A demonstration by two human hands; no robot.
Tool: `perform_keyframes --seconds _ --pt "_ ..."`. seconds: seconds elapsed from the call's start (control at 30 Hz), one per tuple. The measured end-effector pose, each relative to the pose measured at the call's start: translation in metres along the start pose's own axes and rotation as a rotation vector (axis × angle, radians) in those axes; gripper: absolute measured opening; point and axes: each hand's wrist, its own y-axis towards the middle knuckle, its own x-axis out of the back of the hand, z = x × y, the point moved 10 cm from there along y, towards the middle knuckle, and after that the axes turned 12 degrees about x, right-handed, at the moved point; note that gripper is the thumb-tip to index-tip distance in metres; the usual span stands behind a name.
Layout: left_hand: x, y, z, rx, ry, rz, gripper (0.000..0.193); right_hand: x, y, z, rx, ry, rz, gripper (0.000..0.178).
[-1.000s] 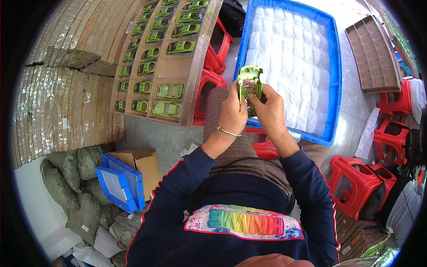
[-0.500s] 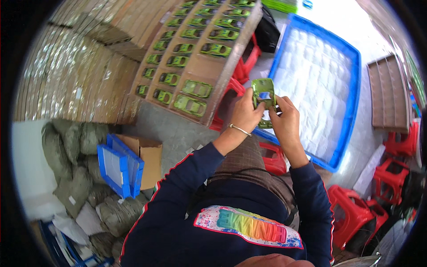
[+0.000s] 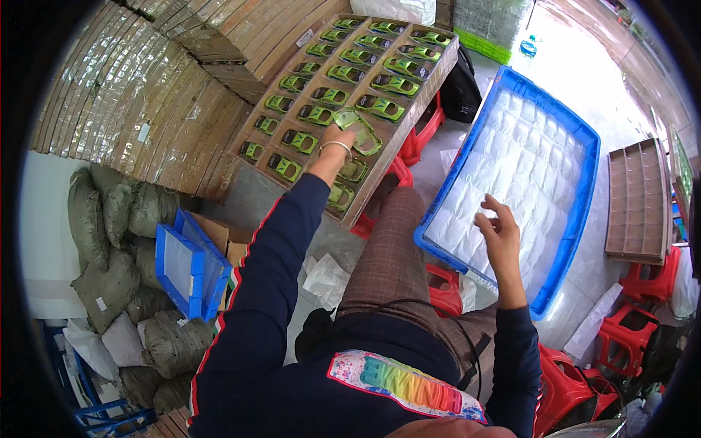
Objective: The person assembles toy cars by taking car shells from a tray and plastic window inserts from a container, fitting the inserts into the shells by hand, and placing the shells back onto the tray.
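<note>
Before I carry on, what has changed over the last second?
The shell moved left, from the near-left edge of the blue tray to over the car box, held by the left hand. The right hand let go of it and is now empty, above the blue tray. The cars look unmoved in the box; the whole view has shifted.

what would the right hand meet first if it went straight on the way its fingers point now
The right hand would probably meet the white crinkled sheeting in the blue rectangular plastic tray, though its height is unclear and it might pass above.
</note>
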Motion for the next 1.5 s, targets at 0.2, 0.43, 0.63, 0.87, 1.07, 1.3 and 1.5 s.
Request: perform_keyframes --seconds 0.2,0.43,0.63,0.87,1.07,1.3,1.5 --pt "-0.014 0.034 0.019 0.321 0.027 0.020 0.038 0.068 -0.024 -0.030 -0.142 0.047 -0.119 0.038" --pt "-0.005 0.010 0.019 0.420 -0.114 0.136 0.039 0.101 -0.038 -0.063 -0.255 0.107 -0.207 0.034" --pt "-0.002 0.009 -0.038 0.012 1.068 -0.122 0.056 0.138 -0.043 -0.071 -0.296 0.072 -0.289 0.031" --pt "-0.009 0.004 -0.096 -0.361 1.125 -0.161 0.036 0.169 -0.011 -0.072 -0.216 -0.013 -0.313 0.027" --pt "-0.092 0.025 -0.099 -0.478 1.109 -0.033 0.046 0.218 0.010 -0.084 -0.251 -0.266 -0.394 0.027" --pt "-0.093 0.031 -0.105 -0.216 1.109 -0.101 0.048 0.222 0.070 -0.098 -0.422 -1.156 -0.050 0.030" --pt "-0.081 0.026 -0.113 -0.164 1.317 -0.252 0.066 0.212 0.094 -0.110 -0.540 -1.226 0.021 0.031"
